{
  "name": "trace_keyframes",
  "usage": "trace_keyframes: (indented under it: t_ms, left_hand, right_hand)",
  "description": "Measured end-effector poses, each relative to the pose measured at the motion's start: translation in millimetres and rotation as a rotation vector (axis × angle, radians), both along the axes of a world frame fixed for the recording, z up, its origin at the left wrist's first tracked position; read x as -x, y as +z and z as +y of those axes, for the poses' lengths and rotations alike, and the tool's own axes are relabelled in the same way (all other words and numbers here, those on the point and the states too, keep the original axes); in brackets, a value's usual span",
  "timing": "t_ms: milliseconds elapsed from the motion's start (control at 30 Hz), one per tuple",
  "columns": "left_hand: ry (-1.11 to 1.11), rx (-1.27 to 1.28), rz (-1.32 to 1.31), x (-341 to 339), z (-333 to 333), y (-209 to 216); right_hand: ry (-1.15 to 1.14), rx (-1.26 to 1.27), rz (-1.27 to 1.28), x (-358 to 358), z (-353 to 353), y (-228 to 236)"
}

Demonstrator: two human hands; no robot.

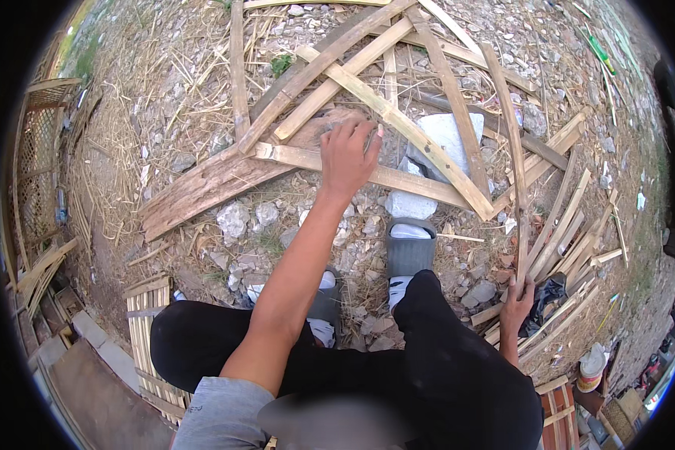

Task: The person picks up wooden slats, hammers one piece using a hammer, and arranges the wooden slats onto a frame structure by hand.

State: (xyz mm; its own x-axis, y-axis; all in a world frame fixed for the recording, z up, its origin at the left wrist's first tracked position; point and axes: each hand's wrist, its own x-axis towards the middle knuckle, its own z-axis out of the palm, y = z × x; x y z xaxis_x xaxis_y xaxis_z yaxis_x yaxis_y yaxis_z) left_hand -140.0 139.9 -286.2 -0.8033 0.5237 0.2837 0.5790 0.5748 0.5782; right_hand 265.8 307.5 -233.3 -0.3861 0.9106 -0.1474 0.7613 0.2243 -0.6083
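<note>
My left hand (348, 154) reaches over a flat wooden slat (292, 156) that lies crosswise on the ground. Its fingers bend slightly downward and the thumb stands apart from them; what lies under the palm is hidden. At the right, my right hand (516, 301) grips the near end of a long, narrow wooden slat (511, 135), which points away from me. Several more slats cross one another in front, among them a pale one (397, 120) running diagonally. A thick, weathered plank (202, 191) lies beneath some of them, left of my left hand.
A white stone block (446, 142) sits among the slats. Loose slats (570, 240) are heaped beside my right hand, with a black plastic bag (545, 304). Slatted wooden panels (148, 319) stand at the lower left, a white bucket (592, 364) at the lower right. Stones and dry straw cover the ground.
</note>
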Motion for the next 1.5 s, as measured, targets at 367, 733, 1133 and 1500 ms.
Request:
trace_keyframes:
  t_ms: [367,733,1133,1500]
  left_hand:
    - [-0.489,0.574,-0.263,23.2,-25.2,9.1]
    - [-0.546,0.435,-0.091,2.4,-12.9,11.1]
    - [-0.205,0.196,-0.308,-88.1,65.8,14.8]
    - [-0.253,-0.202,-0.122,9.7,19.7,45.4]
  right_hand:
    - [-0.135,0.120,0.196,24.3,-36.1,-10.3]
    - [-0.187,0.082,0.155,-1.2,-35.8,-11.5]
    - [-0.227,0.101,0.219,-2.3,-46.1,-27.3]
    - [-0.246,0.086,0.170,3.1,-58.3,-22.3]
